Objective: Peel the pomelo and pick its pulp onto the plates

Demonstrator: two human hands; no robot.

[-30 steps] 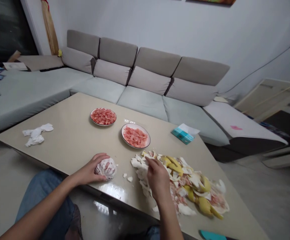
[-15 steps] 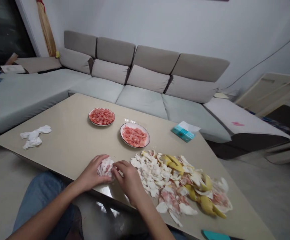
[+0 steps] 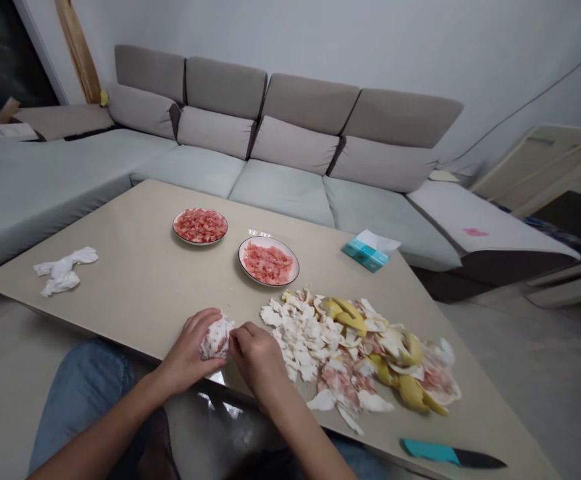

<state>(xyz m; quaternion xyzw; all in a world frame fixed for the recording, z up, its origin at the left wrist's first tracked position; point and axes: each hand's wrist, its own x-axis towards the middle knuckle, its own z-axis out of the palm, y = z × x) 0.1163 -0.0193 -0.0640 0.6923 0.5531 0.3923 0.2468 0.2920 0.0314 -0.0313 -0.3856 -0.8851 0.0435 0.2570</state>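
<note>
A peeled pomelo [image 3: 216, 338], patched with white pith over pinkish-red flesh, is cupped by my left hand [image 3: 190, 350] over the table's near edge. At the fruit's right side, my right hand [image 3: 255, 353] has its thumb and forefinger pinched together on the white pith; the tips are partly hidden. Just right of that hand spreads a heap of torn white pith [image 3: 303, 337]. Yellow peel [image 3: 410, 393] and pinkish membrane scraps [image 3: 343, 387] lie farther right. Beyond my hands, one plate [image 3: 295, 275] and another plate [image 3: 200, 243] hold pieces of red pomelo flesh.
A knife [image 3: 450, 455] with a turquoise handle and dark blade lies by the near right edge of the table [image 3: 135, 267]. A blue tissue box [image 3: 365, 255] stands at the back right, and crumpled tissue [image 3: 65, 270] lies at left. A grey sofa [image 3: 285, 197] lines the far side.
My view has tilted down slightly, so the whole knife now shows. The pomelo has turned a little in my left hand, and my right fingers have shifted slightly right along its edge.
</note>
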